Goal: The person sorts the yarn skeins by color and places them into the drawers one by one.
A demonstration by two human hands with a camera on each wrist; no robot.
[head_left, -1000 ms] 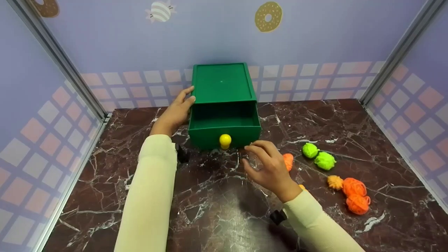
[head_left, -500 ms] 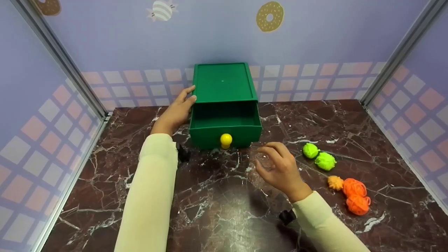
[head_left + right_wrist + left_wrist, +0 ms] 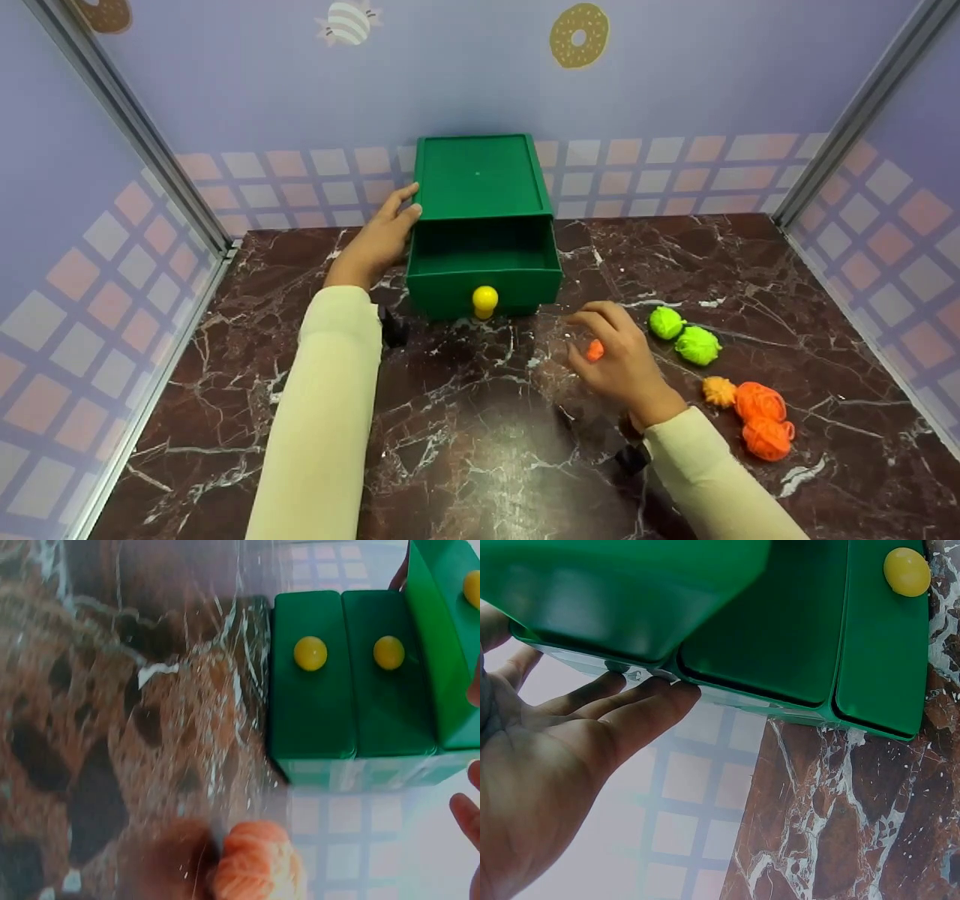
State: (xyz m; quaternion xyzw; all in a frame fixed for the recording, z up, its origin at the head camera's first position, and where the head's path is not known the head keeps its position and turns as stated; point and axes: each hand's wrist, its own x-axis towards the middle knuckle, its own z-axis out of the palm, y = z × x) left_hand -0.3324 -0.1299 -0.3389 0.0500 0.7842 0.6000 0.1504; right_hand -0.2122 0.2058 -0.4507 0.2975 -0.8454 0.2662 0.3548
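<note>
A green drawer unit stands against the back wall, its top drawer pulled out by a yellow knob. The inside of that drawer looks bare from above. My left hand rests on the unit's left side, fingers extended along it; the left wrist view shows the fingertips touching the side panel. To the right of the drawer, my right hand hovers with loosely bent fingers and nothing between them. Behind it lies an orange yarn ball, partly hidden by the hand. In the right wrist view, two lower drawers are closed.
Two green yarn balls lie on the marble table beyond the right hand. Nearer the right side are a small light-orange yarn ball and two bright orange yarn balls. Patterned walls close off the back and both sides.
My right hand has moved right, away from the drawer's knob, and the orange yarn ball now shows between its fingers and thumb. The left hand and the drawer stay put.
</note>
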